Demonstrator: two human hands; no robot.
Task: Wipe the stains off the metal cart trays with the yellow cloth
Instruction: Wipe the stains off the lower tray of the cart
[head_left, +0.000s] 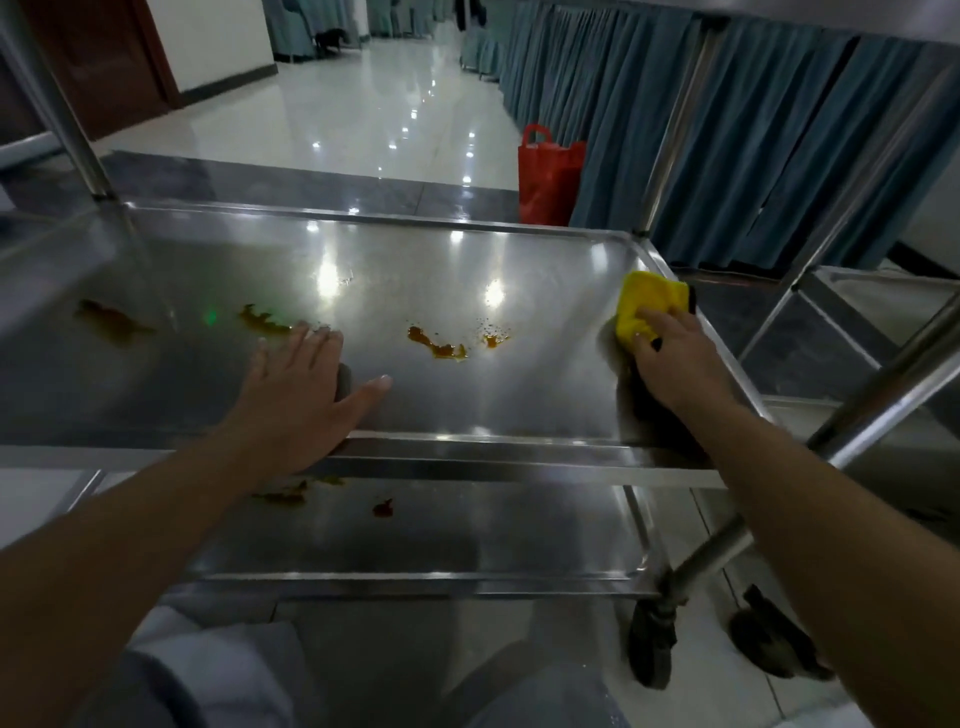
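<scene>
the right hand (675, 358) presses the yellow cloth (647, 306) down at the far right end of the middle tray (415, 260), close against the tray's right rim, its fingers laid over the cloth and bunching it rather than spread flat. the left hand (306, 384) lies open on the same tray near its front edge, palm down and fingers straight, holding nothing and seemingly steadying the cart. the tray's long axis runs left to right across the view, and the stains sit strung along that axis, all to the left of the cloth: the nearest is the orange streak with its spatter (441, 347), between the two hands; next a smear (262, 318) just beyond the left fingertips; then a brown patch (111, 319) well off toward the left end. so the coming stroke most likely has to travel leftward along the tray's length, and the right hand, already carrying the cloth, is the nearer one to the first stain. the left hand lies in the path to the farther marks and would probably need to shift. the lower tray (467, 540) also shows spots (383, 508) beneath the front edge, not yet wiped.
</scene>
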